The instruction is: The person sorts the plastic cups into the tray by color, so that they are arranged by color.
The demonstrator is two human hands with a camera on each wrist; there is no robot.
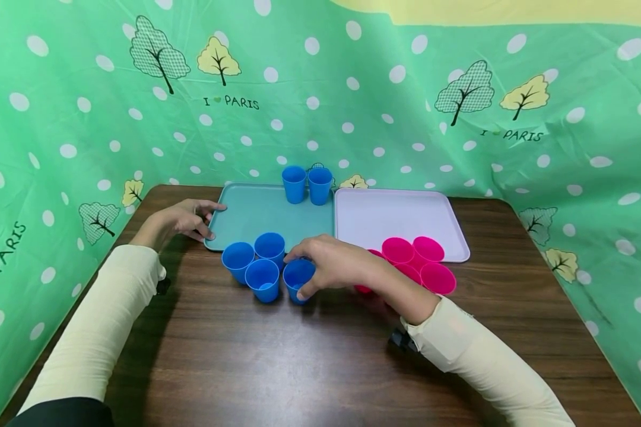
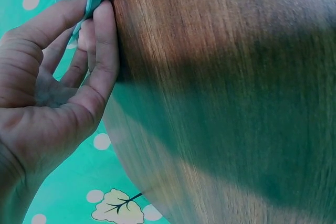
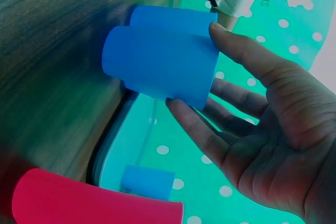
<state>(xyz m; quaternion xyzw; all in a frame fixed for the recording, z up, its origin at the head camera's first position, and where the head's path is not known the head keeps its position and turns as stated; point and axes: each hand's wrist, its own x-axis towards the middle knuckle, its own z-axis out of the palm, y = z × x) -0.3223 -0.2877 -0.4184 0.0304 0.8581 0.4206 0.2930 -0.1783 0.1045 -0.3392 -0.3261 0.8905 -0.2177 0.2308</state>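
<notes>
Blue cup [image 1: 298, 280]: upright on the table [image 1: 278, 362], just off the near edge of the teal tray [image 1: 267, 210], rightmost of a cluster of four blue cups.
Right hand [image 1: 333, 264]: mine, over that cup, thumb on its near side and fingertips at its rim. In the right wrist view the fingers [image 3: 239, 51] look fairly straight, touching the cup rather than wrapped round it, so I judge it a light pinch not yet closed.
Direction: the cup sits straight under my fingertips, toward the left end of my right hand; my forearm comes in from the table's near right corner.
Long axis: vertical, mouth up.
Nearer hand: the right, plainly; the left is well apart.
Left hand [image 1: 184, 219]: pinches the left edge of the teal tray, thumb on top, fingers [image 2: 102, 51] curled under the rim against the table.
Neighbours: three more blue cups [image 1: 256, 261] touching or just beside mine to its left; two blue cups [image 1: 305, 184] at the tray's far edge.
Pink cups [image 1: 419, 261]: clustered behind my right wrist, by the near edge of the white tray [image 1: 400, 213].
</notes>
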